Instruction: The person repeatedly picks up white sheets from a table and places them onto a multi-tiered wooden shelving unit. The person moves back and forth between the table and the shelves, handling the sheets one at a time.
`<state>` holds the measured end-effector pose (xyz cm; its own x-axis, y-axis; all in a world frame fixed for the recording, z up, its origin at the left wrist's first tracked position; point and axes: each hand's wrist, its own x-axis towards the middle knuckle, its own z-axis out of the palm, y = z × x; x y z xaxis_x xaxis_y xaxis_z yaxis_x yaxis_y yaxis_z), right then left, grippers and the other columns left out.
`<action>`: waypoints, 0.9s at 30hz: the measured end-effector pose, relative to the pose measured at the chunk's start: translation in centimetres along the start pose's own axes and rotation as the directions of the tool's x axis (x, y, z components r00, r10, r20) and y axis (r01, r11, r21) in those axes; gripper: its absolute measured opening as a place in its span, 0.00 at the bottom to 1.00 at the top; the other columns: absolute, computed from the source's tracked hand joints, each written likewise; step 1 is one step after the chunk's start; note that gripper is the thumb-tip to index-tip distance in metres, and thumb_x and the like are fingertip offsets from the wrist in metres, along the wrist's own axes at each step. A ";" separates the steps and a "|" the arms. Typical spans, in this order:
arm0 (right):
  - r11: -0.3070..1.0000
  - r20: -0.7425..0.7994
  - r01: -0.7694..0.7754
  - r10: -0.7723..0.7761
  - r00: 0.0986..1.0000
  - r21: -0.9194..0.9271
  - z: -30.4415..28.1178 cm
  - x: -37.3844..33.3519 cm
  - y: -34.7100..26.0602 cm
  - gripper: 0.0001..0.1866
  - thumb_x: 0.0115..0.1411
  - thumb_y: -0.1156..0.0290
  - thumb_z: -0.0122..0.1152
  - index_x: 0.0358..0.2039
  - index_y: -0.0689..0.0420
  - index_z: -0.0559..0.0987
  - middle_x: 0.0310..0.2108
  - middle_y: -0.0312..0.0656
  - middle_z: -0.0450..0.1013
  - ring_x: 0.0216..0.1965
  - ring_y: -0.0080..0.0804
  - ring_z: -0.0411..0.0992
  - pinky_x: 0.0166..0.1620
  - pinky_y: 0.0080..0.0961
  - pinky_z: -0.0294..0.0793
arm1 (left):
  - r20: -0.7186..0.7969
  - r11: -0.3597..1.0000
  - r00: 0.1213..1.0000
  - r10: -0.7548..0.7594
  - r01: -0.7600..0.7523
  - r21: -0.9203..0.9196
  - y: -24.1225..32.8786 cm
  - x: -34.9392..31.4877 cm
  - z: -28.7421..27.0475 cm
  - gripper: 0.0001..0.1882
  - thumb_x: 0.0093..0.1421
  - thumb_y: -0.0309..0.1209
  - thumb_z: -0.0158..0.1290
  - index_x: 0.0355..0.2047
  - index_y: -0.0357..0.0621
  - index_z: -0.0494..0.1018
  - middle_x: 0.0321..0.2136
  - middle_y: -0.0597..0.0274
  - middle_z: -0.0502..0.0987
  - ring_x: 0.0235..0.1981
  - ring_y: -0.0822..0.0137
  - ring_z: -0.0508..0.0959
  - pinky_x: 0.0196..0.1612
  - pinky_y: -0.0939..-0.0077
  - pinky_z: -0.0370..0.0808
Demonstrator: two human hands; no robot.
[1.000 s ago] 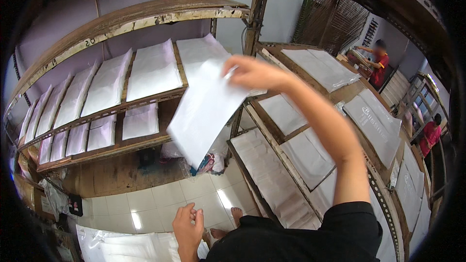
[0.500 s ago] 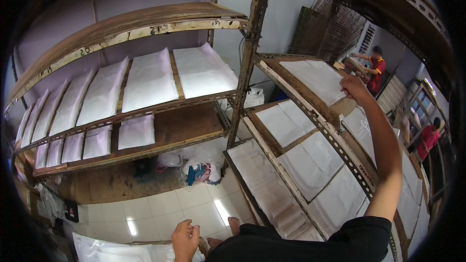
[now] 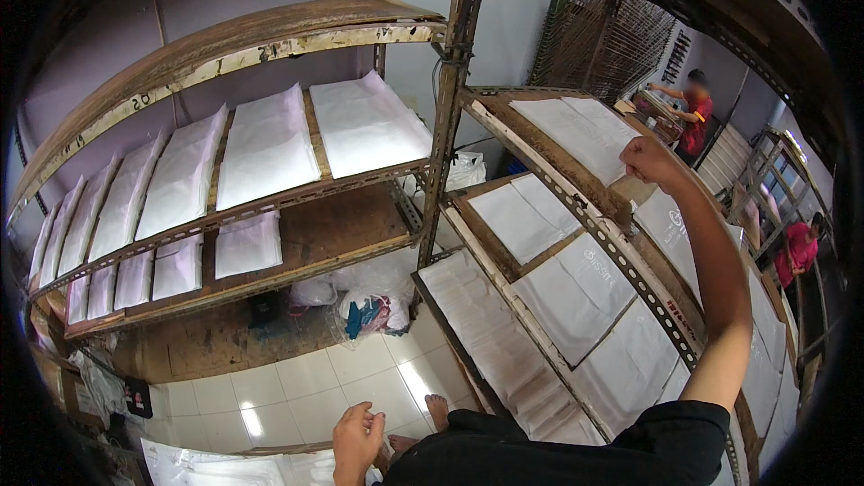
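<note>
My right hand [image 3: 654,163] reaches over the top right shelf with its fingers closed. They pinch the near right edge of a flat white plastic bag [image 3: 571,130], though the fingertips are partly hidden. Another white bag [image 3: 661,219], with faint print, lies just nearer on the same shelf. My left hand [image 3: 358,436] hangs low at the bottom middle, its fingers loosely bent and apart, with nothing in it. It is closest to a pile of white bags [image 3: 238,468] at the lower edge.
A two-level rack [image 3: 378,182] at left carries rows of white bags. Lower right shelves hold more bags [image 3: 576,297]. A metal post [image 3: 447,117] stands between the racks. Bundled plastic [image 3: 369,315] lies on the floor. Two people [image 3: 693,117] are at the far right.
The view has shifted slightly. My right hand's fingers have curled tighter at the bag's edge. My left hand has risen a little, still empty.
</note>
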<state>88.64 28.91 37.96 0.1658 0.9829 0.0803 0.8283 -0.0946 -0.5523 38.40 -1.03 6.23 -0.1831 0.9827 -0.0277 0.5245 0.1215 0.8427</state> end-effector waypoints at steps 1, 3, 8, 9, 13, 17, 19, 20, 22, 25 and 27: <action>1.000 0.008 -0.001 0.002 1.000 -0.027 0.0 -0.3 -0.6 0.11 0.58 0.65 0.59 0.27 0.61 0.75 0.19 0.37 0.72 0.18 0.22 0.67 0.20 0.22 0.65 | -0.001 1.000 1.000 -0.014 0.014 0.003 -0.2 -0.1 -0.1 0.18 0.55 0.31 0.59 0.42 0.30 0.76 0.29 0.49 0.78 0.27 0.62 0.79 0.33 0.71 0.77; 0.998 -0.005 0.019 -0.020 1.000 -0.064 -0.1 -0.6 -1.6 0.12 0.59 0.65 0.58 0.27 0.61 0.75 0.19 0.37 0.72 0.18 0.23 0.68 0.21 0.23 0.66 | -0.003 0.999 0.999 -0.042 0.042 0.007 -0.5 -0.3 -0.2 0.17 0.55 0.31 0.59 0.41 0.30 0.76 0.29 0.48 0.79 0.27 0.61 0.79 0.33 0.70 0.77; 0.919 -0.084 0.360 -0.377 0.923 -0.162 -1.4 0.9 -3.8 0.13 0.60 0.64 0.57 0.30 0.63 0.74 0.20 0.41 0.72 0.20 0.26 0.69 0.26 0.29 0.70 | -0.024 1.000 1.000 -0.008 0.009 0.011 -0.4 -0.8 -0.3 0.16 0.55 0.31 0.58 0.41 0.31 0.76 0.29 0.47 0.78 0.28 0.59 0.79 0.34 0.69 0.77; 0.907 -0.098 0.375 -0.398 0.912 -0.191 -1.6 0.7 -4.1 0.12 0.60 0.64 0.56 0.31 0.63 0.75 0.20 0.41 0.72 0.21 0.27 0.69 0.27 0.30 0.70 | -0.031 1.000 1.000 0.005 -0.005 0.006 -0.3 -0.8 -0.3 0.16 0.56 0.31 0.58 0.41 0.32 0.76 0.29 0.47 0.78 0.28 0.59 0.80 0.34 0.69 0.77; 0.769 0.015 0.548 -0.576 0.817 -0.329 2.7 -3.8 -13.9 0.07 0.62 0.71 0.57 0.31 0.61 0.73 0.20 0.35 0.68 0.22 0.20 0.65 0.27 0.23 0.66 | 0.030 0.999 0.999 -0.031 0.030 0.027 1.0 -1.0 -0.2 0.16 0.57 0.35 0.57 0.42 0.36 0.76 0.33 0.51 0.79 0.32 0.55 0.81 0.37 0.65 0.77; 0.476 0.236 0.806 -0.788 0.568 -0.351 9.1 -8.0 -22.9 0.09 0.59 0.69 0.60 0.35 0.62 0.75 0.22 0.50 0.74 0.26 0.46 0.75 0.32 0.36 0.72 | 0.096 1.000 0.995 0.002 0.000 -0.027 2.3 -1.6 -0.3 0.15 0.59 0.35 0.56 0.41 0.37 0.77 0.34 0.51 0.79 0.32 0.56 0.81 0.38 0.66 0.77; 0.392 0.317 0.871 -0.820 0.477 -0.296 14.1 -9.2 -26.4 0.10 0.58 0.67 0.61 0.35 0.61 0.76 0.26 0.51 0.76 0.32 0.53 0.76 0.35 0.40 0.74 | 0.127 0.986 0.991 0.046 -0.024 -0.168 3.0 -2.3 -0.8 0.13 0.61 0.33 0.55 0.40 0.36 0.77 0.34 0.52 0.79 0.34 0.58 0.80 0.39 0.68 0.76; 0.329 0.370 0.907 -0.834 0.410 -0.263 16.1 -10.2 -27.6 0.12 0.59 0.64 0.60 0.36 0.60 0.76 0.28 0.53 0.77 0.33 0.54 0.76 0.38 0.43 0.75 | 0.164 0.963 0.982 0.097 -0.051 -0.265 3.6 -2.7 -1.2 0.11 0.62 0.32 0.54 0.39 0.36 0.77 0.35 0.53 0.79 0.35 0.60 0.80 0.40 0.69 0.75; 0.245 0.418 0.966 -0.871 0.256 -0.081 20.8 -11.7 -29.2 0.13 0.61 0.61 0.58 0.37 0.59 0.75 0.30 0.54 0.78 0.35 0.54 0.77 0.40 0.46 0.76 | 0.192 0.877 0.956 0.220 -0.108 -0.469 4.5 -4.4 -1.9 0.10 0.63 0.30 0.53 0.37 0.35 0.77 0.36 0.54 0.78 0.37 0.61 0.79 0.43 0.69 0.74; 0.262 0.405 0.912 -0.906 0.121 0.316 28.5 -13.3 -27.7 0.14 0.62 0.60 0.57 0.37 0.59 0.76 0.30 0.53 0.78 0.34 0.50 0.78 0.38 0.41 0.76 | 0.185 0.666 0.872 0.454 -0.194 -0.720 5.6 -7.4 -2.9 0.10 0.65 0.29 0.52 0.36 0.35 0.78 0.38 0.53 0.77 0.41 0.60 0.77 0.47 0.66 0.72; 0.452 0.479 0.722 -0.857 0.189 0.525 34.6 -15.0 -24.6 0.15 0.62 0.59 0.57 0.34 0.60 0.75 0.26 0.48 0.76 0.29 0.39 0.76 0.35 0.35 0.74 | 0.188 0.561 0.806 0.561 -0.203 -0.803 6.7 -10.0 -3.0 0.10 0.66 0.30 0.51 0.36 0.35 0.78 0.40 0.51 0.76 0.44 0.57 0.75 0.50 0.63 0.69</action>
<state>47.20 21.94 21.63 -0.9350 0.3425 0.0915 0.2132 0.7493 -0.6269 41.24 -10.50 13.71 0.3030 0.8867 0.3493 -0.3361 -0.2435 0.9098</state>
